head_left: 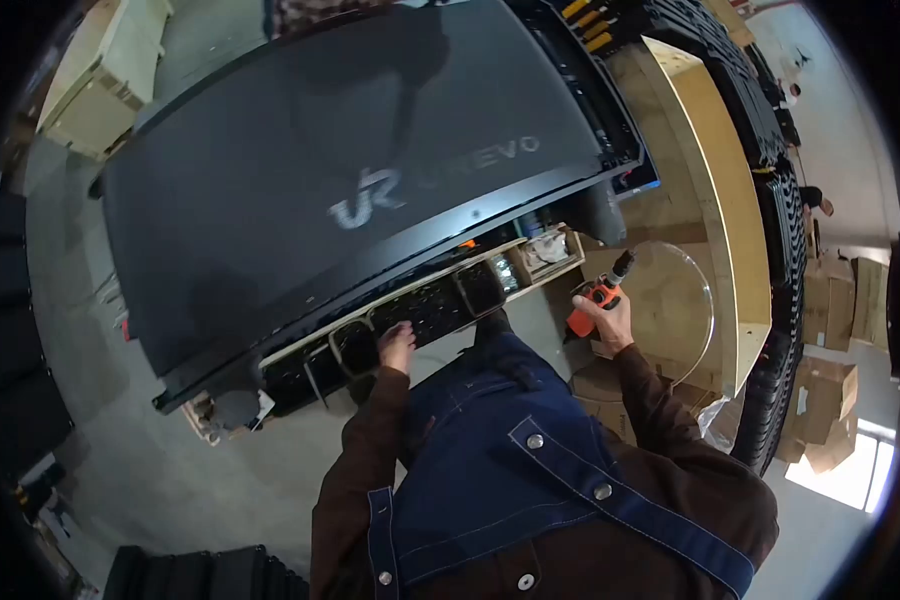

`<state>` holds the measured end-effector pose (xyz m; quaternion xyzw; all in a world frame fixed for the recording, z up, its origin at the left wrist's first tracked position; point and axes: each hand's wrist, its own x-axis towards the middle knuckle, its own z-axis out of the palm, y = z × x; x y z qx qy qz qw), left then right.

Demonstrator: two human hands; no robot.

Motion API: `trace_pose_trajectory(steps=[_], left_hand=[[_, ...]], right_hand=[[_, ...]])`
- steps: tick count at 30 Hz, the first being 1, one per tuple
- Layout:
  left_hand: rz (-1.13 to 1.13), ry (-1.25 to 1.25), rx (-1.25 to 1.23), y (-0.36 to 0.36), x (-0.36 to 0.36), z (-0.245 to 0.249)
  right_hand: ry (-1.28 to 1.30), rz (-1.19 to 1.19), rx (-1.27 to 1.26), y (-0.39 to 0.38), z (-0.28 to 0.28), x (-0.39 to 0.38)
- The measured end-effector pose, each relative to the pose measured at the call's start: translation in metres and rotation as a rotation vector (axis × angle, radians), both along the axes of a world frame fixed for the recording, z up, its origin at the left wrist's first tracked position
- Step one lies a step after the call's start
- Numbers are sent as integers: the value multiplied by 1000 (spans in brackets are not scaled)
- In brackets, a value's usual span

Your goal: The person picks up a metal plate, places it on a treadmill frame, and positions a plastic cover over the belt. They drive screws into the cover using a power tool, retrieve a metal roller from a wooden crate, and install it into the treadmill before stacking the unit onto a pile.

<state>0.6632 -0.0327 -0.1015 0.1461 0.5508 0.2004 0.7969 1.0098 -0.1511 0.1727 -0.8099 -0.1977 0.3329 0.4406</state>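
Note:
My right hand (pixel 612 322) is wrapped around the grip of a red and black cordless drill (pixel 600 293), whose chuck points up and to the right. My left hand (pixel 397 350) is over a row of dark bins (pixel 425 308) along the near side of a large black panel (pixel 350 170). Its fingers are curled together, and whatever is between them is too small to make out. Small dark pieces with bright glints fill the bin beside it. White lettering runs across the panel.
At the right stands a long plywood box (pixel 715 190) beside stacked black parts (pixel 760 150). A clear curved tube (pixel 708 290) hangs near the drill. A wooden tray (pixel 550 252) holds small items. Cardboard boxes (pixel 828 305) and a wooden crate (pixel 95 95) stand farther off.

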Motion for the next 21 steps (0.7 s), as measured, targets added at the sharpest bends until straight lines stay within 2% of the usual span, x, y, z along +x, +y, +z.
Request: trace_pose_trajectory(steps=[1,3,4,5,6,8,9,11,12,14,16,19,21], left_hand=[[-10,18,62,-3,1,-33],[6,381,-2,14,29,1],[53,366,74,12,30,-6],[102,351,152,8,23,-18],[177,469,261,-6,10,-63],[207,597,392,-22,-18,-78],[-87,662,651,-25,-26,-60],[-142,601,439,-19,-7,1],[98,473,-20,-23,14,41],[121,326,-106,-42,26,78],[89,397,-135,-62,55,111],[28,287,-104,-92,76,121],[-47,224,-77,-101,93,135]], right_hand=[[-2,-31,2,-15,-12,38],[-22,126,-105,-37,-36,114],[26,138,-206,-43,-48,150],[5,209,-218,-48,-69,187],[-36,336,-203,-51,-95,225],[-134,588,-107,-54,-150,285],[-450,787,-131,-40,-147,299],[-429,817,-52,-25,-189,328],[-367,830,-131,-16,-208,337],[-285,903,-251,6,-228,346],[-172,985,-176,15,-259,350],[-193,929,-141,23,-300,347],[-167,849,-359,32,-275,342]])
